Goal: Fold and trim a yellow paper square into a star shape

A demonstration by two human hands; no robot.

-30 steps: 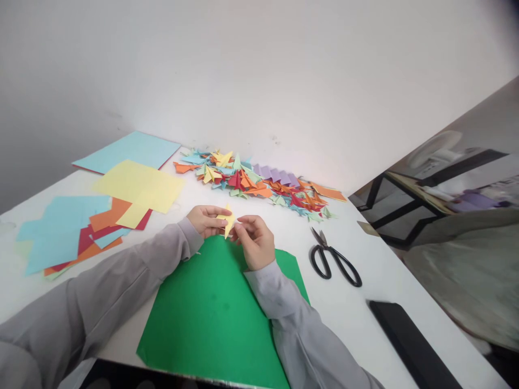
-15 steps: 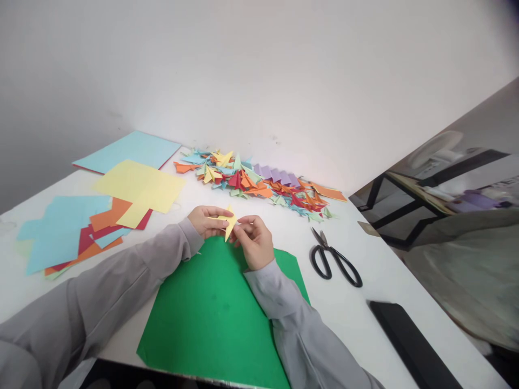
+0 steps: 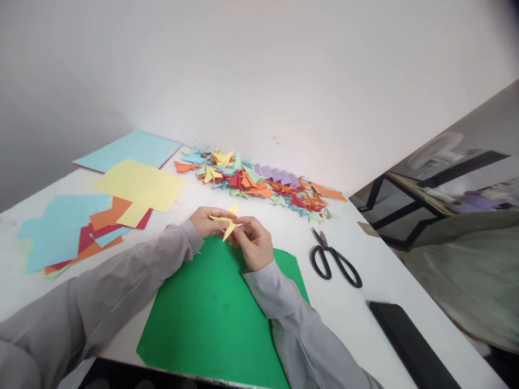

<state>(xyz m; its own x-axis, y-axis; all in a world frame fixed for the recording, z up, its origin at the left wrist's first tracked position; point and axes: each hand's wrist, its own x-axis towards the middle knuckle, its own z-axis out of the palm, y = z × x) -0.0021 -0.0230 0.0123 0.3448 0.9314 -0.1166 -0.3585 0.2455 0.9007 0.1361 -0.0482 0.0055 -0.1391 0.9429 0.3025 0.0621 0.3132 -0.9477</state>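
Between my two hands is a folded yellow paper star [image 3: 230, 226] with long narrow points. My left hand [image 3: 206, 221] pinches it from the left, thumb and fingers over one point. From the right, my right hand [image 3: 257, 243] grips another part between thumb and index finger. Both hands hover over the far edge of a green sheet [image 3: 219, 313] lying on the white table. Some fingertips are hidden behind the paper.
Along the wall lies a heap of colourful folded paper pieces [image 3: 243, 181]. Loose coloured sheets [image 3: 140, 183] spread at the left. Black-handled scissors [image 3: 334, 259] lie at right, tips pointing away, with a long black object [image 3: 409, 340] nearer the table's right edge.
The yellow paper has turned a little, so more of its points now show. My right fingers have shifted slightly left onto it; my left hand is nearly still.
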